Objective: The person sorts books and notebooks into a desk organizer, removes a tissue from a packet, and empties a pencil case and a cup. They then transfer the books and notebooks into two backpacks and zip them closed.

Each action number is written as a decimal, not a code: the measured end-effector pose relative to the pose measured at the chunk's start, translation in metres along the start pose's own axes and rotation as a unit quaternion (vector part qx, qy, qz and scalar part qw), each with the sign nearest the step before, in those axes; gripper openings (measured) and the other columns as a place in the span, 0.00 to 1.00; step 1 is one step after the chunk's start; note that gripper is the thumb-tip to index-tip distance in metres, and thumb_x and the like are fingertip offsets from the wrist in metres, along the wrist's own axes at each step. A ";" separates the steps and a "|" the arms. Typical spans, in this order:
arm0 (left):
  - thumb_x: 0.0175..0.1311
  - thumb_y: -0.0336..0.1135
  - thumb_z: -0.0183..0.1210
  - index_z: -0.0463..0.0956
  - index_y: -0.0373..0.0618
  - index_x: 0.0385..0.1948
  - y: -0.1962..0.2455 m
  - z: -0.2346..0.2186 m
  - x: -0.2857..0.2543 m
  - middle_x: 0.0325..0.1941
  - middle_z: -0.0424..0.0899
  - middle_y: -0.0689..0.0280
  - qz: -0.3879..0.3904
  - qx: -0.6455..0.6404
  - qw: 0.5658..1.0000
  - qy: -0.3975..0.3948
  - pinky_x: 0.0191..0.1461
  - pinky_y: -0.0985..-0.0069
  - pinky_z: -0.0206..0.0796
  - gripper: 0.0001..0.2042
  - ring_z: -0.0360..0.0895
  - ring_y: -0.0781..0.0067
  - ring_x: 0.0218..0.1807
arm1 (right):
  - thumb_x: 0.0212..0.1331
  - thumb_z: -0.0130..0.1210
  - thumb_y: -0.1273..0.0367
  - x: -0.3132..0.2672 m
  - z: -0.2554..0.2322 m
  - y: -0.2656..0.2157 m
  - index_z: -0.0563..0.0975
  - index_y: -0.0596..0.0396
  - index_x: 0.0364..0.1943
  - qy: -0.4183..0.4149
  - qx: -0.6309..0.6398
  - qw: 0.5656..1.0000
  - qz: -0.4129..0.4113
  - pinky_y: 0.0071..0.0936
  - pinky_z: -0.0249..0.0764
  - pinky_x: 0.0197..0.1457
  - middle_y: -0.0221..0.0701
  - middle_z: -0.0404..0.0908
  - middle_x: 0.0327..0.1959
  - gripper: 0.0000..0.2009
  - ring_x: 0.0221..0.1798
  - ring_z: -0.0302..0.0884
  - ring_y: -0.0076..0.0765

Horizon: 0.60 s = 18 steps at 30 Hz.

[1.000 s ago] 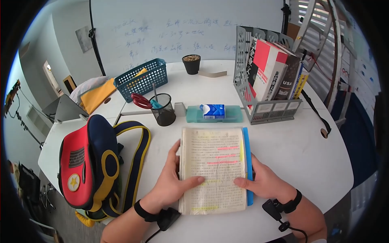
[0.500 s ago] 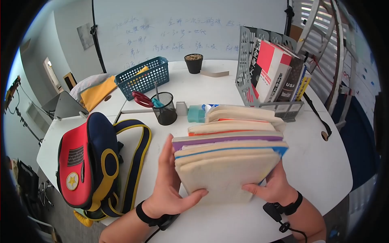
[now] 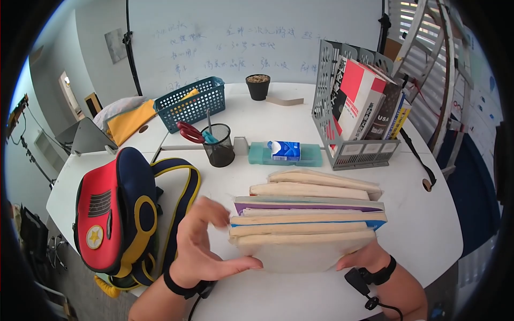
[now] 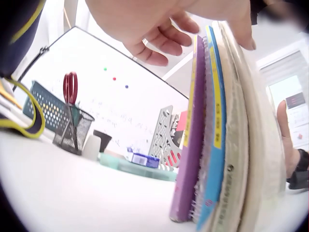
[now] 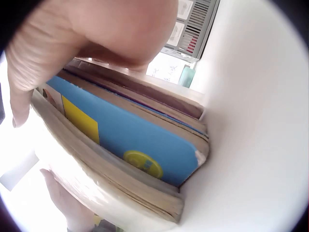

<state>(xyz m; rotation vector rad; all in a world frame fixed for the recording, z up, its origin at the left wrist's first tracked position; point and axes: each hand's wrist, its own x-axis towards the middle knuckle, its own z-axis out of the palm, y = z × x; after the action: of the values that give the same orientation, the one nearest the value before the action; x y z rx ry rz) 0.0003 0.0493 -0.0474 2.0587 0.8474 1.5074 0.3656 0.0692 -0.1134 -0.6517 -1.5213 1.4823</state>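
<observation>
A row of worn books [image 3: 308,230] stands on edge on the white table in front of me, spines to the left, page edges up. Purple and blue covers [image 4: 218,130] show among them in the left wrist view. My right hand [image 3: 369,258] grips the row at its right end, thumb on the near book and the other fingers hidden behind. At the left end is my left hand [image 3: 201,246], its bent fingers apart from the spines. Its thumb lies at the near book's left edge.
A red and navy bag [image 3: 115,208] with a strap lies on the left. Behind the books are a mesh pen cup [image 3: 218,150], a teal case [image 3: 310,155] with a small blue-white box [image 3: 285,151], and a grey book rack [image 3: 358,152]. A teal basket [image 3: 190,107] stands farther back.
The books have swung from lying flat with a page of text facing up to standing on edge on the table. My left fingers have come away from the spines.
</observation>
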 end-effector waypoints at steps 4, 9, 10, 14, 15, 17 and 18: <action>0.38 0.46 0.91 0.72 0.48 0.21 0.023 0.000 0.006 0.22 0.75 0.66 -0.056 0.094 0.991 -0.079 0.30 0.79 0.63 0.29 0.75 0.74 0.25 | 0.35 0.92 0.59 0.001 0.012 -0.005 0.63 0.58 0.76 0.022 -0.023 0.999 -0.007 0.39 0.73 0.74 0.34 0.74 0.72 0.61 0.71 0.74 0.33; 0.46 0.37 0.84 0.77 0.42 0.25 0.028 -0.005 0.008 0.23 0.80 0.63 -0.060 0.066 0.991 -0.102 0.30 0.78 0.64 0.20 0.76 0.71 0.24 | 0.34 0.92 0.57 0.001 0.010 -0.005 0.63 0.57 0.76 0.011 -0.002 1.000 0.005 0.39 0.73 0.74 0.34 0.75 0.72 0.62 0.71 0.74 0.33; 0.47 0.36 0.83 0.79 0.41 0.28 0.026 -0.005 0.009 0.24 0.81 0.62 -0.069 0.024 0.993 -0.091 0.31 0.76 0.66 0.18 0.77 0.69 0.26 | 0.33 0.92 0.57 0.000 0.008 -0.005 0.63 0.57 0.76 0.004 0.024 0.999 0.023 0.39 0.73 0.74 0.34 0.75 0.72 0.62 0.71 0.74 0.33; 0.46 0.36 0.83 0.84 0.38 0.33 0.027 -0.008 0.018 0.30 0.84 0.61 -0.012 0.028 0.989 -0.143 0.37 0.73 0.70 0.18 0.79 0.63 0.31 | 0.31 0.92 0.56 -0.001 0.003 0.006 0.64 0.57 0.76 0.008 -0.040 0.999 -0.016 0.39 0.72 0.75 0.34 0.75 0.72 0.63 0.72 0.73 0.33; 0.46 0.35 0.82 0.85 0.39 0.33 0.030 -0.010 0.018 0.33 0.84 0.62 -0.005 0.043 0.986 -0.158 0.40 0.71 0.70 0.17 0.79 0.62 0.35 | 0.31 0.92 0.56 -0.002 0.003 0.006 0.64 0.57 0.76 0.011 -0.034 0.999 -0.005 0.39 0.72 0.75 0.34 0.75 0.72 0.63 0.72 0.73 0.33; 0.46 0.35 0.82 0.85 0.39 0.32 0.032 -0.005 0.020 0.32 0.84 0.63 0.035 0.046 0.987 -0.153 0.41 0.71 0.69 0.16 0.78 0.62 0.35 | 0.31 0.92 0.56 -0.003 0.001 0.009 0.64 0.57 0.76 0.013 -0.029 0.999 0.005 0.39 0.72 0.75 0.33 0.75 0.72 0.63 0.72 0.73 0.33; 0.46 0.35 0.82 0.85 0.40 0.32 0.032 -0.003 0.021 0.32 0.84 0.63 0.073 0.049 0.985 -0.148 0.41 0.70 0.69 0.16 0.78 0.62 0.35 | 0.30 0.93 0.57 -0.005 0.000 0.011 0.64 0.57 0.76 0.006 -0.017 1.000 0.007 0.39 0.71 0.75 0.33 0.76 0.72 0.63 0.72 0.73 0.33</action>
<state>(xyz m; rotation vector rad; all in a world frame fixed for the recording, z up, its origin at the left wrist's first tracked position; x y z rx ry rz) 0.0091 0.0410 -0.0113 2.3863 0.6785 1.2073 0.3657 0.0671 -0.1254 -0.6912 -1.5382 1.4631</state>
